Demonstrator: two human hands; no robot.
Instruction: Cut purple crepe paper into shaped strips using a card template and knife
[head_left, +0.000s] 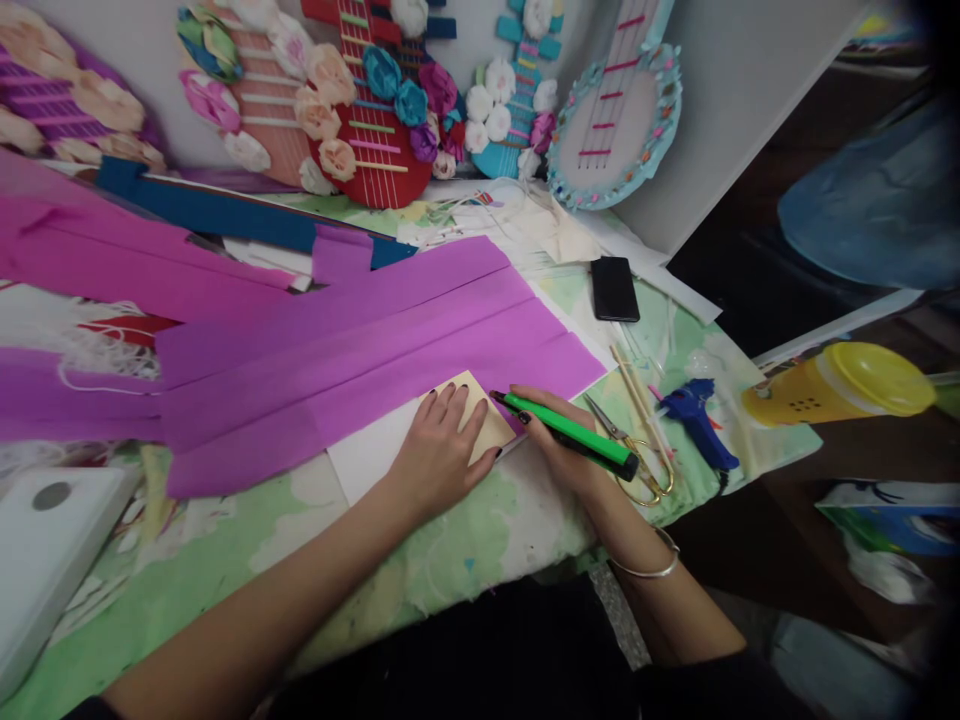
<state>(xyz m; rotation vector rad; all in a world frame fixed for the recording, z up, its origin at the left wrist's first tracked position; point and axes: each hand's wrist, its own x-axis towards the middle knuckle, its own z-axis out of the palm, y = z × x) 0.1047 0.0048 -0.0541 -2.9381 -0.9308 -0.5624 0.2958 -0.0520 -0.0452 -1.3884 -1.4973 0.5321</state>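
Observation:
My left hand lies flat with fingers spread, pressing on a small cream card. Beneath the card are a white sheet and a wide piece of purple crepe paper with fold lines. My right hand is wrapped round a green utility knife, its black tip pointing left beside the card's upper right edge. Whether the blade is out cannot be made out. Close to my right wrist lie gold-handled scissors.
A blue glue gun, thin wooden sticks and a black phone-like slab lie on the right. A yellow lidded cup stands at the table edge. Flower-decorated paper guitars lean along the back; a white box sits left.

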